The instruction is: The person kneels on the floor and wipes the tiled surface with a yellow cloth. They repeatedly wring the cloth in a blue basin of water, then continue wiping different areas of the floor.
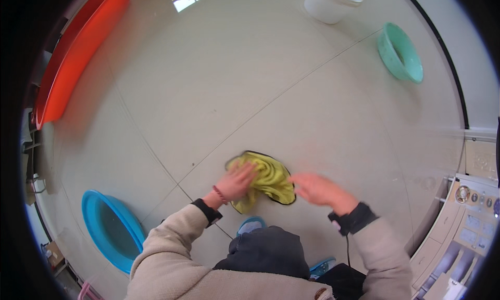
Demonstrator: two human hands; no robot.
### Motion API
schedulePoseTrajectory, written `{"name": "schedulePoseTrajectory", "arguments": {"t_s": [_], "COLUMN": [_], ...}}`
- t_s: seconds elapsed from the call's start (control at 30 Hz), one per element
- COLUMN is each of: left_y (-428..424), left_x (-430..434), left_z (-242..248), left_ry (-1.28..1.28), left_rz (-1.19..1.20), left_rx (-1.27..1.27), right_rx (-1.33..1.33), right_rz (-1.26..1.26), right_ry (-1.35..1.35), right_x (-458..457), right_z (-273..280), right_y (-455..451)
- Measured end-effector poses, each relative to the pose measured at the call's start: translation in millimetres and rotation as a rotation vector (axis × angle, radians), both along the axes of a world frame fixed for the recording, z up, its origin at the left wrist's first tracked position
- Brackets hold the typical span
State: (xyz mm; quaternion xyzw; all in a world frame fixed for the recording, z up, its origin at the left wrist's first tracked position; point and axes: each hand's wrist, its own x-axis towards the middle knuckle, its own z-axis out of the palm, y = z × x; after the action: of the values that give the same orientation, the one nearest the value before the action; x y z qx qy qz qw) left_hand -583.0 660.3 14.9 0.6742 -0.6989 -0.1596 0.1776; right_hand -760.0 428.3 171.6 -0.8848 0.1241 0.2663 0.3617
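A crumpled yellow-green cloth (pixel 269 175) with a dark border lies on the tiled floor in front of me. My left hand (pixel 238 179), with a braided red bracelet at the wrist, rests on the cloth's left part, its fingers extended. Just right of the cloth is my right hand (pixel 316 188), blurred, with its fingertips near or at the dark edge; whether they pinch it is unclear. Both wrists have black bands below beige sleeves.
A blue basin (pixel 136 229) stands at lower left, a long red tub (pixel 72 62) at upper left. Towards the upper right are a white bucket (pixel 330 7) and a green basin (pixel 416 67). A drawer cabinet (pixel 437 226) stands at right. Slippered feet are below me.
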Motion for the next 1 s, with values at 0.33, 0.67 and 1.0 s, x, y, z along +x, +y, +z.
{"name": "schedulePoseTrajectory", "arguments": {"t_s": [0.33,0.67,1.0], "left_y": [-24,-259,-177], "left_x": [166,-10,-251], "left_z": [8,0,-25], "left_ry": [-0.441,-0.247,0.091], "left_rz": [1.178,0.457,-0.209], "left_rx": [0.597,0.167,0.062], "right_rx": [-0.180,-0.146,-0.384], "right_rz": [-0.204,-0.281,-0.656], "right_ry": [0.024,-0.198,-0.214], "right_x": [-154,-132,-220], "right_z": [1,15,-91], "right_y": [-28,-37,-23]}}
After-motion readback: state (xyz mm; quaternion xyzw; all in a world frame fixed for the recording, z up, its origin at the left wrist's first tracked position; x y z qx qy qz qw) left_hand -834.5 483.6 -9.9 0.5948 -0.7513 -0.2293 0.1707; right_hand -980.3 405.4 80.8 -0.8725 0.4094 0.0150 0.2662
